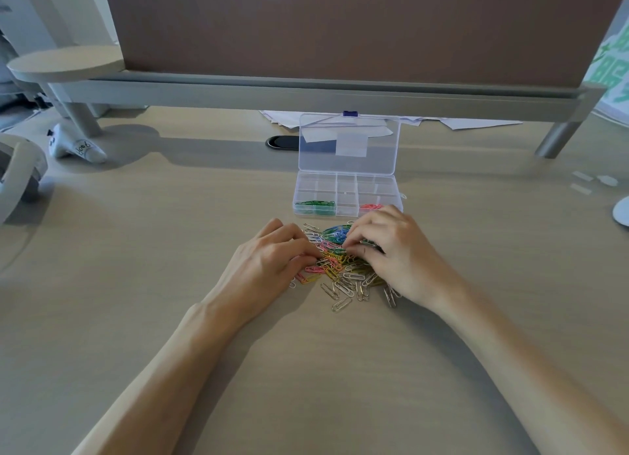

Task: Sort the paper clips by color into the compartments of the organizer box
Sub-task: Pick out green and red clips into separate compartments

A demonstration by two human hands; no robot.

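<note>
Desk [163,250], pale wood grain. Both forearms reach in from the near edge, bare.

Clip pile [342,270]: loose on the desk, just in front of the box, between the two hands. Colours are mixed: blue at the far side, pink, yellow and green in the middle, silver along the near edge.

Box [295,195]: clear plastic with small compartments, beyond the pile. Lid [316,155] stands open and upright behind it. Sorted greens [315,204] lie in the near-left compartment, sorted pinks [369,206] in the near-right one. The other compartments look bare, though the clear walls make that hard to read.

Left hand [269,260]: palm down at the pile's left edge, fingers curled and close together, tips buried among the pink and yellow clips. Cannot tell whether they pinch anything.

Right hand [394,253]: over the pile's right side, fingers curled inward, thumb and fingers clamped on a few green clips [369,243], tips also touching the pile.

Around: brown partition [340,28] on a grey rail across the back, papers [476,123] showing under it, dark oval grommet [282,142] left of the lid, white controller [76,148] far left.
</note>
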